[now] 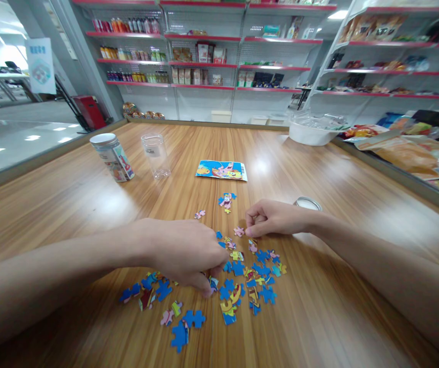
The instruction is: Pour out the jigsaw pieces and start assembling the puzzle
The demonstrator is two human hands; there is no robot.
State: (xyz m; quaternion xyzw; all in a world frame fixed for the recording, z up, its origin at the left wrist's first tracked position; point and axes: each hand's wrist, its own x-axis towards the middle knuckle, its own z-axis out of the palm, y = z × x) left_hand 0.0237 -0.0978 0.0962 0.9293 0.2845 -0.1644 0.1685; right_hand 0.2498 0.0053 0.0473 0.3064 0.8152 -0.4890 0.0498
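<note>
Loose jigsaw puzzle pieces, many of them blue, lie spread over the wooden table. My left hand (pixel 189 253) reaches down into them from the left, closed, with its thumb and fingertips at a blue and purple puzzle piece (pixel 214 284); its palm hides part of the pile. My right hand (pixel 271 217) rests on the table with curled fingers, its fingertips beside a pink puzzle piece (pixel 239 231). Farther off is a small joined cluster of pieces (pixel 226 201) showing a pink face. A pair of pink pieces (pixel 200 214) lies left of it.
A colourful picture card (pixel 221 170) lies beyond the pieces. On the left stand a labelled jar with a white lid (pixel 112 157) and a clear jar (pixel 156 156). A round lid (pixel 308 204) sits behind my right wrist. A white bowl (pixel 313 131) is at the back right.
</note>
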